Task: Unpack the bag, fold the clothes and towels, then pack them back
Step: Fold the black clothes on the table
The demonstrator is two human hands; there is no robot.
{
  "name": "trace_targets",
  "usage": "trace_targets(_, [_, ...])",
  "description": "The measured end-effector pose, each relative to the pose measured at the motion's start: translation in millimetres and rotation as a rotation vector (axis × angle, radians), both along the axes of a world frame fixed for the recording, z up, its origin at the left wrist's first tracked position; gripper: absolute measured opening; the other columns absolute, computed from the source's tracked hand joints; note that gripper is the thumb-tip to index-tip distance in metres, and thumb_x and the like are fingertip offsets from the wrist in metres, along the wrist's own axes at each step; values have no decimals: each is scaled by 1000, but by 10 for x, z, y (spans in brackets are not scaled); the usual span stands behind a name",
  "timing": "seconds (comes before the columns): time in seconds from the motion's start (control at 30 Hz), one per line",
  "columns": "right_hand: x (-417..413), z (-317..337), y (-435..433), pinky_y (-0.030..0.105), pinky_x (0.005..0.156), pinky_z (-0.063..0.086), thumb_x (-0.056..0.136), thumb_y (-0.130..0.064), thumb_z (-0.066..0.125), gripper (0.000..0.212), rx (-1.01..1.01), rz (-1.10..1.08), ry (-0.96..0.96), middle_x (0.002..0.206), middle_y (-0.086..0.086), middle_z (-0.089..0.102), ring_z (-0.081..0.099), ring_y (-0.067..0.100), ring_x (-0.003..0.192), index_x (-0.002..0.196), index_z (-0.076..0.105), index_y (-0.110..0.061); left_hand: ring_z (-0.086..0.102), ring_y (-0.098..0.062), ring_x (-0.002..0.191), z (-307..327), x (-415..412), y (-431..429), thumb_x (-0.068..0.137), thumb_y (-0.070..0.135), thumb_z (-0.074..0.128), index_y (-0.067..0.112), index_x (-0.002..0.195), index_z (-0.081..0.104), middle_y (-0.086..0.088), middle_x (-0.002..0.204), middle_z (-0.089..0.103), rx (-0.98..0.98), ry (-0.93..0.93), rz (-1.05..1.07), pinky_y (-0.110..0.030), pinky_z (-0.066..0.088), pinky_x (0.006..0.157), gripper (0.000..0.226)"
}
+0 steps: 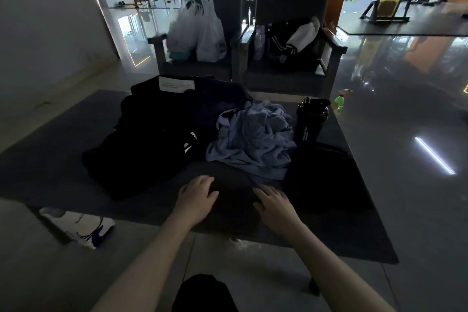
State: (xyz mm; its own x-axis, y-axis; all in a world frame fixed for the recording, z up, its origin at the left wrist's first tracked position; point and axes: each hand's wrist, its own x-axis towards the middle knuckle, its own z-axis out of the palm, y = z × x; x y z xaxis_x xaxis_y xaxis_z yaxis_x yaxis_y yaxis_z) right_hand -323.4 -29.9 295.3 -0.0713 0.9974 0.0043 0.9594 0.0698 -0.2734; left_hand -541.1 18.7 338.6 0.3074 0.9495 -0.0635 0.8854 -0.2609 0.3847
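Presently left hand (197,195) and right hand (274,200) lie flat, empty; tugging the crumpled towel (253,139) could topple the adjacent bottle (312,119).

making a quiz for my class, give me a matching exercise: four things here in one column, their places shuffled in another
1 lilac cloth
2 black shaker bottle
3 white plastic bags
4 striped jacket

a on the left chair
b crumpled in the middle of the table
c on the right chair
d upright, far right of the table

Pairs: 1-b, 2-d, 3-a, 4-c
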Motion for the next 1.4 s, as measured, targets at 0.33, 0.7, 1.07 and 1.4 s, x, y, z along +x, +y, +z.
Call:
trace_targets(0.33, [-360, -354, 245, 41, 118, 5, 100, -45, 28, 52, 39, -56, -65, 159, -5, 13, 5, 14, 147, 149, 24, -28, 41, -31, 129, 280, -641, 840, 91, 36, 59, 8, 146, 23, -15, 147, 32, 306, -197, 480, -44, 45, 97, 72])
trace_targets(0.7, [-354, -405, 267, 41, 117, 11, 98, -45, 33, 52, 83, -65, -44, 158, -5, 19, 12, 17, 147, 147, 29, -29, 62, -28, 95, 156, -657, 1468, 94, 23, 57, 6, 119, 57, -13, 110, 64, 43, -410, 615, -43, 53, 84, 30])
trace_targets(1.07, [-372, -389, 254, 38, 118, 6, 98, -46, 32, 52, 77, -75, -52, 158, -5, 17, 11, 15, 147, 147, 28, -30, 37, -33, 132, 242, -696, 1487, 82, 51, 66, 26, 149, 8, -13, 151, 25, 172, -328, 542, -57, 36, 103, 92])
trace_targets(1.4, [-360, -406, 260, 39, 119, 7, 98, -46, 31, 52, 96, -75, -58, 158, -5, 17, 11, 15, 147, 147, 28, -30, 57, -20, 77, 232, -680, 1570, 97, 20, 50, 11, 96, 55, -7, 90, 59, 145, -593, 501, -25, 44, 59, 10])
